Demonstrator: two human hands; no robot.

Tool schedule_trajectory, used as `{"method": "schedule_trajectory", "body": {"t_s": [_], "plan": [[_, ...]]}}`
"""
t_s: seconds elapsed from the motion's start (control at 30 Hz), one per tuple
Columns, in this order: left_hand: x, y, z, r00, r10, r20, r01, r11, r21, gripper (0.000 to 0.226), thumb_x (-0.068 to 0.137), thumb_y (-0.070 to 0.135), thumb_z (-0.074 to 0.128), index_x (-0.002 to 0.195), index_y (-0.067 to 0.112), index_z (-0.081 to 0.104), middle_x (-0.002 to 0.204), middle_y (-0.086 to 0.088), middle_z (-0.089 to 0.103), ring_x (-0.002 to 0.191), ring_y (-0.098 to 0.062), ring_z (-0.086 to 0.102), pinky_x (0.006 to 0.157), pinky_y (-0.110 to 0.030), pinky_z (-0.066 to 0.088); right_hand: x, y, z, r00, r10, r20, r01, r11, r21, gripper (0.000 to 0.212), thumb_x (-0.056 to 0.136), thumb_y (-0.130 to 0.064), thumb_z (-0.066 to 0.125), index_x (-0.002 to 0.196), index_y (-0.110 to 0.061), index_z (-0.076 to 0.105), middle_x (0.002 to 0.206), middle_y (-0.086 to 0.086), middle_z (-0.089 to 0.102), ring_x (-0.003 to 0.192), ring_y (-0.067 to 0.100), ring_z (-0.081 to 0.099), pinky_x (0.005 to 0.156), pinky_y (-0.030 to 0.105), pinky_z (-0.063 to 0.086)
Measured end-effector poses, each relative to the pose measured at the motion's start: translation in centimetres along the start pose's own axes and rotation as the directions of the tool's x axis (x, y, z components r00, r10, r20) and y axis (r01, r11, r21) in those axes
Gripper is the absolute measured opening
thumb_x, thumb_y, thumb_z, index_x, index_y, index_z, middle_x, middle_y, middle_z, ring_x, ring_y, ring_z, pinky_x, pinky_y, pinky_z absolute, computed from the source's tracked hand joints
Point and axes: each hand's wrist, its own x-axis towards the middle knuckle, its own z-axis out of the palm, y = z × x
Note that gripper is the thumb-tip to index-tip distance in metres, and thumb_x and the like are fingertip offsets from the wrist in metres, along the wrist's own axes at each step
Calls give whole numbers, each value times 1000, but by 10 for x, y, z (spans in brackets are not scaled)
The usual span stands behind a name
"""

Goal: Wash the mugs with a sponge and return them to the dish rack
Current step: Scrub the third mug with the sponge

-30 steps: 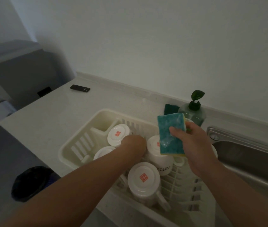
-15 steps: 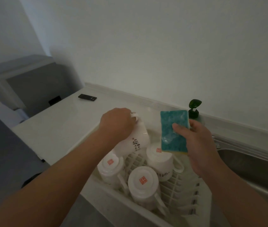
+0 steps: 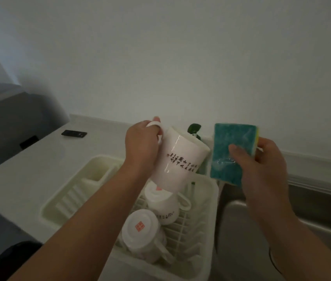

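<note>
My left hand point(image 3: 141, 147) grips the handle of a white mug point(image 3: 180, 161) with dark lettering, held tilted in the air above the cream dish rack point(image 3: 63, 201). My right hand point(image 3: 262, 165) holds a teal and yellow sponge point(image 3: 231, 153) upright, just right of the mug and apart from it. Two more white mugs sit upside down in the rack: one with a red mark on its base point(image 3: 140, 228) near the front, another point(image 3: 164, 207) behind it, under the lifted mug.
A steel sink point(image 3: 241, 230) lies right of the rack. A green soap pump top point(image 3: 194, 129) shows behind the mug at the wall. A small black object point(image 3: 74, 133) lies on the white counter far left. A dark bin point(image 3: 8, 260) is on the floor.
My left hand has lifted the lettered mug higher out of the rack and tilted it toward the sponge. The right hand with the sponge has shifted right, over the sink's edge.
</note>
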Motion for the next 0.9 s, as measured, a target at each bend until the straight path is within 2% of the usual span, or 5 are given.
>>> {"method": "schedule_trajectory", "body": {"t_s": [0.23, 0.37, 0.57, 0.7, 0.9], "plan": [[-44, -4, 93, 866, -427, 258, 491, 825, -281, 25, 89, 4, 44, 86, 12, 67, 32, 8, 34, 27, -8, 28, 36, -14, 24, -10, -1, -57, 890, -450, -70, 406, 854, -326, 35, 85, -12, 67, 113, -24, 51, 94, -17, 59, 81, -10, 55, 68, 0, 40], [-73, -13, 144, 820, -480, 312, 561, 780, -276, 20, 88, 7, 54, 73, 10, 67, 41, 1, 47, 35, -11, 41, 41, -20, 33, 1, 9, -101, 814, -574, 86, 519, 652, -553, 54, 84, -31, 61, 135, -21, 48, 133, 1, 54, 118, 9, 48, 99, 15, 34], [-114, -27, 204, 800, -446, 402, 544, 822, -171, 20, 89, 7, 49, 71, 14, 56, 70, -6, 52, 60, -20, 50, 65, -30, 44, 0, 27, -161, 782, -603, 157, 475, 414, -777, 49, 88, -48, 48, 132, -29, 52, 141, 10, 45, 124, 28, 47, 102, 35, 27], [-142, -36, 232, 792, -483, 373, 561, 816, -136, 41, 84, 0, 47, 46, 13, 53, 42, -6, 43, 33, -15, 39, 50, -22, 29, 6, 35, -196, 838, -542, 58, 357, 466, -809, 48, 89, -46, 47, 136, -33, 47, 140, 9, 44, 126, 22, 41, 102, 30, 25], [-170, -56, 249, 641, -619, 455, 755, 614, -228, 31, 93, 4, 39, 65, 14, 45, 62, -3, 38, 48, -11, 29, 35, -13, 22, 38, 18, -243, 983, 4, -182, -68, 936, -347, 36, 93, -44, 50, 129, -38, 55, 115, -16, 62, 93, -14, 54, 73, 7, 40]]}}
